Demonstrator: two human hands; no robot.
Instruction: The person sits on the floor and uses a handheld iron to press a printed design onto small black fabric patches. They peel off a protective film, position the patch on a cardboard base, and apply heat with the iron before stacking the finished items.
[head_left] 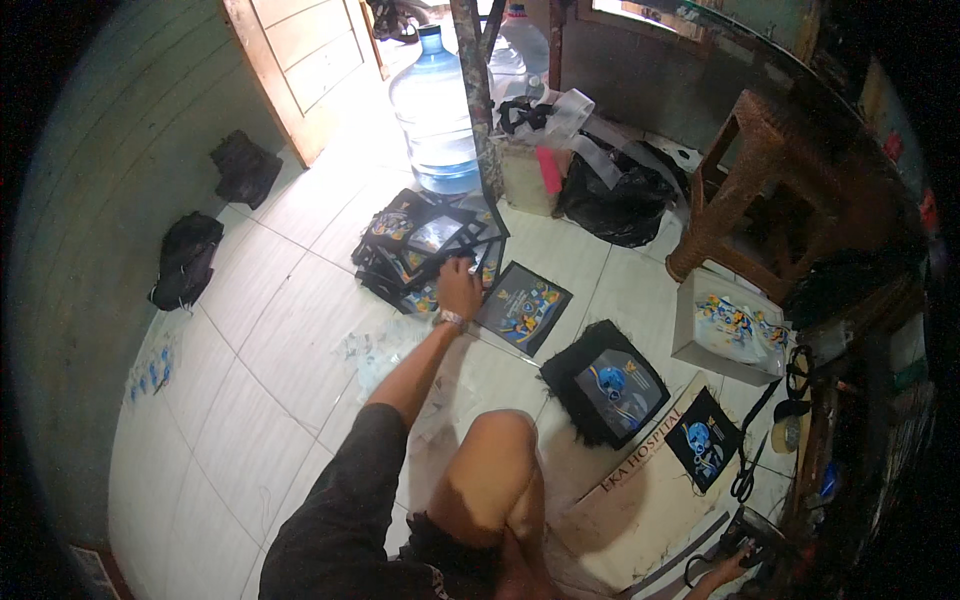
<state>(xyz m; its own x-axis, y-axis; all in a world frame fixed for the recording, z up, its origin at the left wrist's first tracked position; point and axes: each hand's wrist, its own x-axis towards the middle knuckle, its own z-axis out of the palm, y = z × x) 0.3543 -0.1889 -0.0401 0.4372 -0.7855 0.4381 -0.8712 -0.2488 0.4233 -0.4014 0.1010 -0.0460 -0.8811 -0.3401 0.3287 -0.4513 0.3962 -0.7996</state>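
Black printed cloth pieces [395, 225] are lying in a loose pile ahead of the knee [505, 440], probably for easy reach, and the left hand [460, 288] is resting bent fingers on the near edge, though I cannot tell whether they are pinching one. Seemingly curled around a dark appliance [765, 535], perhaps an iron, the right hand [733, 567] is sitting near the pale board [620, 520], which is likely serving as a flat surface; the pale box [715, 362] is holding colourful printed pieces, while the black bag [620, 200] is hiding its contents.
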